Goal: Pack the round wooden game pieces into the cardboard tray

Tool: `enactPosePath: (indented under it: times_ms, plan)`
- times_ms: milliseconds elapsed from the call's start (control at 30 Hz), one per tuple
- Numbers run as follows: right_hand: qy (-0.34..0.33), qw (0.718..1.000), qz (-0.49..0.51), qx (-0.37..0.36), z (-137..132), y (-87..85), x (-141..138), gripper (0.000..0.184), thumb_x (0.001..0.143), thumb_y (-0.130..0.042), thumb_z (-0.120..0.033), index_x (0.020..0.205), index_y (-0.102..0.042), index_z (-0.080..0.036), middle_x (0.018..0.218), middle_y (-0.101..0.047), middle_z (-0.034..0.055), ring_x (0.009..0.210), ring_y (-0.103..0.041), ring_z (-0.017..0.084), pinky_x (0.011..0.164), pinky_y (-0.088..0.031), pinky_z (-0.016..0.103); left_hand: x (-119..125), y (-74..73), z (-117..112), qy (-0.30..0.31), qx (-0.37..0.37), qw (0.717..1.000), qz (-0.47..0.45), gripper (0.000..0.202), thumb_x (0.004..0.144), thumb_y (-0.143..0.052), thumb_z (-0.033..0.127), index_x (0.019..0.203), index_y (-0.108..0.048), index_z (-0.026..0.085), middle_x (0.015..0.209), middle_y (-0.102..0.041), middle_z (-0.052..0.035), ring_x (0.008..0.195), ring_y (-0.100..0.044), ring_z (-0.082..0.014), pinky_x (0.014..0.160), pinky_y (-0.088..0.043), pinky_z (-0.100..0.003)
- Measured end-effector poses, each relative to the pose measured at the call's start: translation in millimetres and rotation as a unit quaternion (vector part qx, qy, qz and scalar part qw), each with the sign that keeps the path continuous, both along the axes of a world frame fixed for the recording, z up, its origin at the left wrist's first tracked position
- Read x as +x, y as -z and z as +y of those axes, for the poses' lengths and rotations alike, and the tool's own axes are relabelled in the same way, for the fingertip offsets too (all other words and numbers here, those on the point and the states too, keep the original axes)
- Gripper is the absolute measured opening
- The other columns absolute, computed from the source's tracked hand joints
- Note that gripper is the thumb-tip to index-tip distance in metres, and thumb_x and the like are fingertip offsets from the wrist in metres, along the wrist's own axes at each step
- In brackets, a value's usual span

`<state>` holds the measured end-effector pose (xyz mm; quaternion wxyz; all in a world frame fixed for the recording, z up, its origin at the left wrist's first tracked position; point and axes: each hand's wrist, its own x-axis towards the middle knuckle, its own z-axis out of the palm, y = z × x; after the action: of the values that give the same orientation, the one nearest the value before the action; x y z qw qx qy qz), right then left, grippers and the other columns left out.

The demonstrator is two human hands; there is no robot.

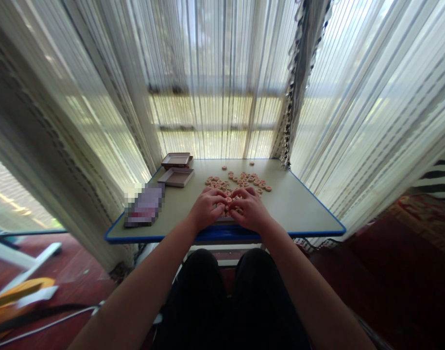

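Note:
Many round, pale wooden game pieces [244,181], like Chinese chess discs with red markings, lie scattered across the middle of the table. A tighter group of these discs [228,199] sits between my hands, close to the front edge. From the left, my left hand [208,208] curls its fingers and thumb around discs on that side. Mirroring it, my right hand [250,209] has bent fingers closed over discs on the right. Under the group shows a pale strip [225,219], perhaps a box rim. My fingers hide exactly which discs I grip.
The pale table [299,209] has a blue edge. Two shallow open boxes, a nearer one [177,177] and a farther one [176,159], stand at the back left. A blurred-out flat purplish object [145,205] lies front left. Sheer curtains [222,58] hang behind the table.

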<state>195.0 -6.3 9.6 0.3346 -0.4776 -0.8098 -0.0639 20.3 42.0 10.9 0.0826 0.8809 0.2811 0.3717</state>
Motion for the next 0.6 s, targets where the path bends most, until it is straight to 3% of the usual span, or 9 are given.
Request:
enactPosePath:
  times_ms: [600]
  plan:
    - [-0.014,1.000,0.018,-0.009,-0.3,1.5,-1.1,0.012,0.070,-0.060,-0.025,0.076,-0.070,-0.024,0.097,-0.058,0.0026,0.098,-0.039,0.022,0.089,-0.030,0.037,0.7,0.7,-1.6,-0.032,0.003,0.999,-0.028,0.022,0.072,-0.050,0.012,0.075,-0.069,0.021,0.086,-0.064,-0.0020,0.091,-0.052,-0.0176,0.087,-0.042,-0.033]
